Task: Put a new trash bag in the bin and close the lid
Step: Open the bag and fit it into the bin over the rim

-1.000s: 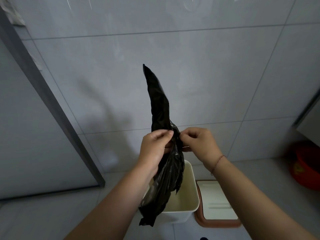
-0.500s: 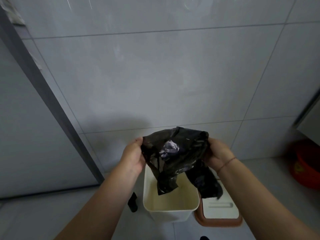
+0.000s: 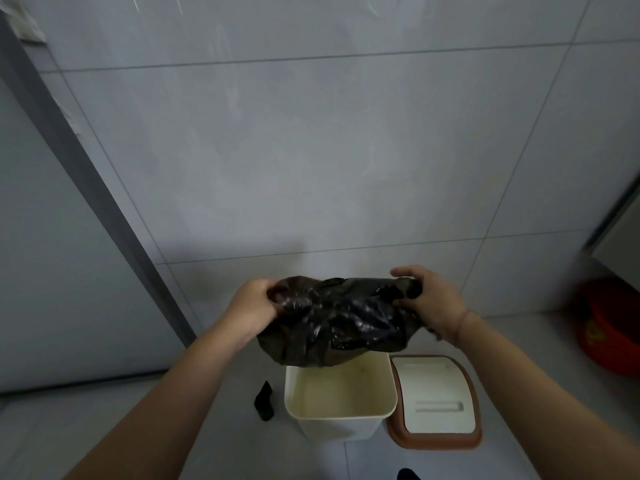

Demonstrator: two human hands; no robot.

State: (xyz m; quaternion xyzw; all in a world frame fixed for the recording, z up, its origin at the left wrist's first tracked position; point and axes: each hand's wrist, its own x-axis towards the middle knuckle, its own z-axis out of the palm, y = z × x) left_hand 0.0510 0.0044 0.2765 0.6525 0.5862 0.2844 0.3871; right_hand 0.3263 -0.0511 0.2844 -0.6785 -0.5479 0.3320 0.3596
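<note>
I have both hands up in front of me with the black trash bag stretched between them, held in the air above the back edge of the bin. My left hand has its fingers clenched on the bag's left edge, the plastic bunched into the grip, and my right hand grasps the right edge, thumb and curled fingers pinching the film while the index finger sticks out over the top. The bag hangs crumpled and wide between the two grips, its lowest folds just overlapping the far rim of the bin from my view; I cannot tell whether they touch it. The bin is cream, open-topped and bare inside, standing on the tiled floor close to the wall. Its lid, white with a brown frame, lies flat on the floor just beside the bin on the right. A small dark object sits on the floor just left of the bin; I cannot make out what it is. A red basin sits well off to the right, and a thin cord bracelet circles my right wrist.
</note>
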